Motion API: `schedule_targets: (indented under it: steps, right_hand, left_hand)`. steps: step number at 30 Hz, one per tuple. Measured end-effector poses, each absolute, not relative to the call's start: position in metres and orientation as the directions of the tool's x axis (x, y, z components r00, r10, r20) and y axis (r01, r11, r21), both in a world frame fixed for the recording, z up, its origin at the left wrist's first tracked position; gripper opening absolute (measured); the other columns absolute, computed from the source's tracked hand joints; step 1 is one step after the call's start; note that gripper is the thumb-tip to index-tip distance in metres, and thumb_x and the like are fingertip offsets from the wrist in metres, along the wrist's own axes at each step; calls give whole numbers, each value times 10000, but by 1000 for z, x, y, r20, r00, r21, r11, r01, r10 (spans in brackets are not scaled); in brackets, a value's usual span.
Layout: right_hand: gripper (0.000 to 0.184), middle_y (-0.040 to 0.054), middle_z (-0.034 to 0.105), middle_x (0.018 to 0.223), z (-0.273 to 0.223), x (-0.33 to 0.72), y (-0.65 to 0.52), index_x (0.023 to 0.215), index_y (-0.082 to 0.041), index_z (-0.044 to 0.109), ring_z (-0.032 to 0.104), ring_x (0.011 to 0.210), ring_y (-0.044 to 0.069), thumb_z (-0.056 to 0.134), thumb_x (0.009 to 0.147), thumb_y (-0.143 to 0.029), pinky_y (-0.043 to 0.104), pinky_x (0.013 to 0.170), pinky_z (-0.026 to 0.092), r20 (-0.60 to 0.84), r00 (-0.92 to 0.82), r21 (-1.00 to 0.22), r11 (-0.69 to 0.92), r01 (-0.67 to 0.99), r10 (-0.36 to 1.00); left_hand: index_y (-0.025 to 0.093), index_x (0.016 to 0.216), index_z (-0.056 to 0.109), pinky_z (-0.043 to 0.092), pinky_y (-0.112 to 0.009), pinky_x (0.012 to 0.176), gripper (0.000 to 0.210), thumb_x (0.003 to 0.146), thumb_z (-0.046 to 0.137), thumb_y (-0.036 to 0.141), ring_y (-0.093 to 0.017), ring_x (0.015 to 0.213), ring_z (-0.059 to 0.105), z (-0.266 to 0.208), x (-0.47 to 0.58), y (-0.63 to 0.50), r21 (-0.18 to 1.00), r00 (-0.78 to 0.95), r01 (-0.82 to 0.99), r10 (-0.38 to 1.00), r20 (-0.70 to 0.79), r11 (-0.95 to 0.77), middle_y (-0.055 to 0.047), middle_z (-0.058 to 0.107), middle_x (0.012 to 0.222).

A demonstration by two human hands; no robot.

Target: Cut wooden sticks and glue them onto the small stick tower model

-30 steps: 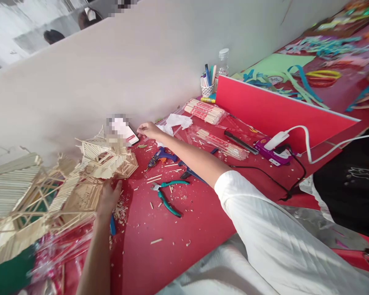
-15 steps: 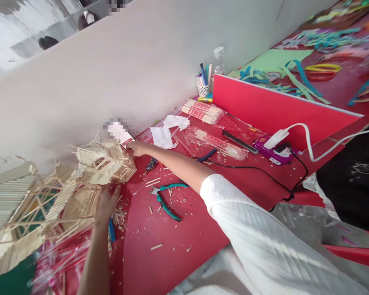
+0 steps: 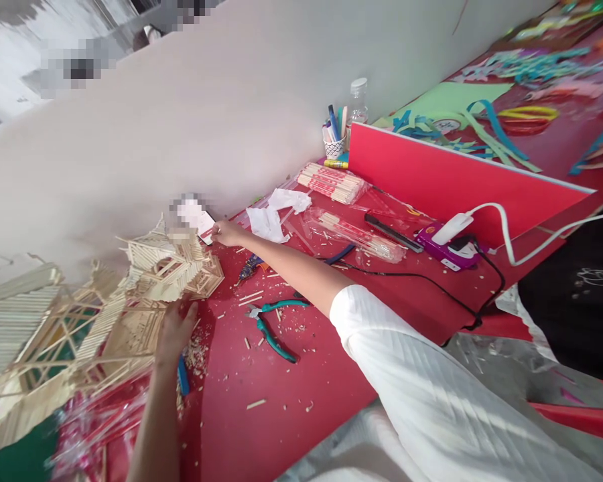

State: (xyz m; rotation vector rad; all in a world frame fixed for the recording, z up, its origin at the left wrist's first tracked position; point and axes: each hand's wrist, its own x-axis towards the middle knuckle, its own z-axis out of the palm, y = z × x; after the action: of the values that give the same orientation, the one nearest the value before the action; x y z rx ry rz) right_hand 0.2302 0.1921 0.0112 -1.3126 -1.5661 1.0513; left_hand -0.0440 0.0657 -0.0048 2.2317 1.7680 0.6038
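Note:
A model building (image 3: pixel 173 264) made of pale thin wooden sticks, with tiered sloping roofs, stands at the left. My left hand (image 3: pixel 175 331) grips its near lower edge, the fingertips partly hidden under the eave and the thumb apart. Just beyond the model's right side is my right hand (image 3: pixel 224 233), its fingers curled together beside the lower edge of a phone (image 3: pixel 206 226) leaning by the wall. Anything between those fingertips is too small to make out. Teal-handled cutting pliers (image 3: pixel 271 328) lie spread on the red table (image 3: pixel 241 415), below my right forearm.
Stick scraps litter the table. A glue gun (image 3: pixel 251 266), white tissue (image 3: pixel 266 221), bundled sticks (image 3: pixel 330 182), a black cutter knife (image 3: pixel 392 232) and a purple power strip (image 3: pixel 448 246) lie beyond my arm. A red board (image 3: pixel 452 177) stands upright. Someone in black (image 3: pixel 573 288) is at right.
My right hand has shifted slightly right and up, away from the model's roof edge, with its fingers curled. My left hand and the model have stayed put.

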Motion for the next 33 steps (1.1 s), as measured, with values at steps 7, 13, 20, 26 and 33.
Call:
schedule_targets:
  steps: [7,13,20,26,33]
  right_hand:
    - [176,-13,681,786,22,235,187,868,-202,466,636,635,80,465,1036,-150,137,507,428,-67,-101,-996,-73,-60,993]
    - [233,25,691,794,26,246,173,850,-192,503,674,748,99,395,1038,-107,180,631,555,-151,-281,-809,-282,-515,948]
    - [300,-64,362,549,37,258,166,724,-235,326,458,482,88,354,996,-111,148,459,433,-50,-247,-994,-24,106,968]
    - [241,-22,473,542,51,280,158,642,-174,500,464,473,106,546,875,-129,205,465,365,-229,-302,-827,-21,561,925]
    - [235,214,718,1110,76,317,143,1013,-85,722,636,1145,337,587,825,-46,385,911,458,90,-111,-278,132,951,990]
  left_hand:
    - [184,1166,672,436,-481,1137,483,875,485,521,-312,1236,616,-5,-45,66,428,194,868,965,174,-252,-142,671,1289]
    - [188,1170,672,432,-467,1146,475,874,486,510,-303,1253,608,-4,-43,64,413,186,877,967,176,-244,-136,670,1301]
    - [196,1206,658,427,-480,1147,476,882,491,503,-302,1267,600,-7,-46,66,416,202,871,963,180,-260,-134,667,1315]
    - [173,1187,666,453,-495,1115,500,867,488,513,-327,1234,617,-8,-48,69,403,222,871,957,189,-281,-155,689,1251]
    - [184,1196,654,448,-471,1119,499,870,484,521,-305,1237,615,-11,-49,70,428,219,859,958,187,-280,-144,685,1252]
